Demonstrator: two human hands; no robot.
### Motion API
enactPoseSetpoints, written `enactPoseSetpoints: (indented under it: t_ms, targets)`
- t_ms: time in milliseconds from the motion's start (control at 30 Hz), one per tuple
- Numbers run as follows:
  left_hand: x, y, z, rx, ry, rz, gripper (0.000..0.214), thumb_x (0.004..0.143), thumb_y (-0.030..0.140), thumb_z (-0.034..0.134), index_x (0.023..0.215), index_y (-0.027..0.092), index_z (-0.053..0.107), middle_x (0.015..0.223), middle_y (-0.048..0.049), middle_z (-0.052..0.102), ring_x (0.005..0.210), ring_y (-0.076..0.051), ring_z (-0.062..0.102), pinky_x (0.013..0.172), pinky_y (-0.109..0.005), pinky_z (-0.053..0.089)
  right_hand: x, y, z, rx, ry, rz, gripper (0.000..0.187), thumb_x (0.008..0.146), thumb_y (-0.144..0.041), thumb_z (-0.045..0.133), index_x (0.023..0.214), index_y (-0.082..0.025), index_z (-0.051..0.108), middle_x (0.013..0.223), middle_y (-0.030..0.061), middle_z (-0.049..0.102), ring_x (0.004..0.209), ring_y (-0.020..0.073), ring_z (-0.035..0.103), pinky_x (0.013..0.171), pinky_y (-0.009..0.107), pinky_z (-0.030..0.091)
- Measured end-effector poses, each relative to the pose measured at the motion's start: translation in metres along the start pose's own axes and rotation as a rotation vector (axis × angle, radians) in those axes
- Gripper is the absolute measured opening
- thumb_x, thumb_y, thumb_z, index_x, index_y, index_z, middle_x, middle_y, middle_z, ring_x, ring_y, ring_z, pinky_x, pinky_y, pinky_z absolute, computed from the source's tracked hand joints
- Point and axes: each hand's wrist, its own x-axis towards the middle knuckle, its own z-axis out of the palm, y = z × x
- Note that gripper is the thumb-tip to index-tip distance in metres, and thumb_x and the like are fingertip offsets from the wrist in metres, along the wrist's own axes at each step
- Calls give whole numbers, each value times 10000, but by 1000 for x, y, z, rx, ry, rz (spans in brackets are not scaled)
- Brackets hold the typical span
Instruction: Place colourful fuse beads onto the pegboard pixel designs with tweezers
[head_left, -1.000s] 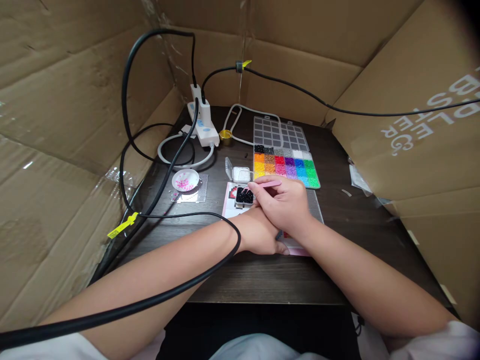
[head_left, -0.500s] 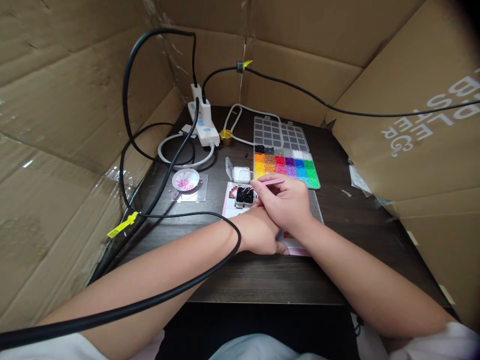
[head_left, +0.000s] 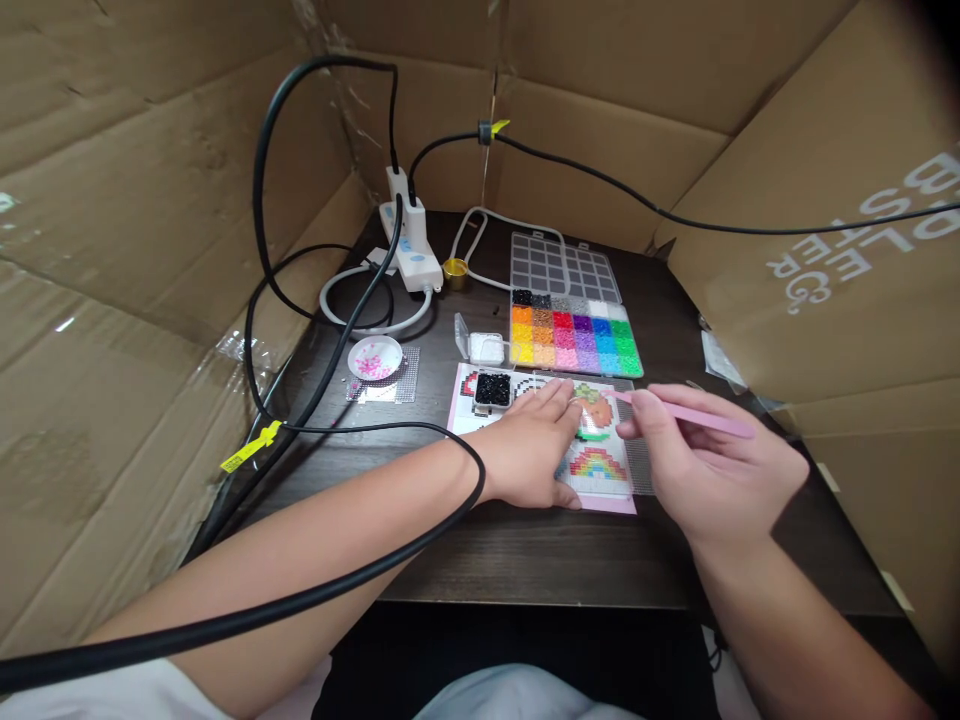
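Note:
My left hand (head_left: 536, 447) lies flat, fingers stretched out, on a clear pegboard (head_left: 641, 455) over a printed pattern sheet (head_left: 626, 505). Past its fingertips show an orange and green picture and a rainbow (head_left: 598, 464). In my right hand (head_left: 720, 465) are pink tweezers (head_left: 697, 412), their tips pointing left over the orange and green picture. Whether the tips hold a bead is too small to tell. A small open box of black beads (head_left: 493, 389) sits on the sheet's left part, just beyond my left hand.
Behind the sheet stands an open bead case (head_left: 637, 350) with many colours. A box of white beads (head_left: 486, 347) and a white dish (head_left: 375, 375) of pink beads are to the left. A black cable (head_left: 420, 540) crosses above my left forearm; a power strip (head_left: 416, 262) stands at the back.
My right hand has moved right with the tweezers, from the black bead box to the pegboard's right side. My left hand stays in place and the rainbow now shows.

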Motion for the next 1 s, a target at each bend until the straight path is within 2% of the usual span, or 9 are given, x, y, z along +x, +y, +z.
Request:
enactPoseSetpoints:
  t_ms: [133,333,567,1000]
  targets:
    - [0,1,-1,15,-7,-10,1168,759,543,801,1590,52,142,1661,-230,-32,1551,-338,-62,1263,-453,67,-22,17,-10,-14,33,62,183,796,-291,803,933,-173,775,811,67,786,633,218,757,617,340,656]
    - [1,0,-2,58,-10,-5,1157,783,552,778,1586,25,133,1656,-238,-46,1553,-325,-63,1262,-443,63,-33,33,-2,20,36,77,187,784,-291,808,919,-166,775,782,67,786,564,206,742,570,317,653]
    - [3,-2,0,34,-6,-10,1143,765,540,785,1585,51,157,1662,-236,-20,1551,-351,-44,1255,-458,86,-29,30,2,-3,-14,15,118,813,-275,770,877,-176,778,776,64,788,575,209,751,589,315,665]
    - [4,-2,2,45,9,-2,1118,759,548,765,1574,55,179,1661,-247,-9,1553,-352,-35,1246,-479,106,-28,26,-1,-55,-56,-42,102,809,-237,755,887,-171,765,784,68,792,608,219,760,589,327,666]
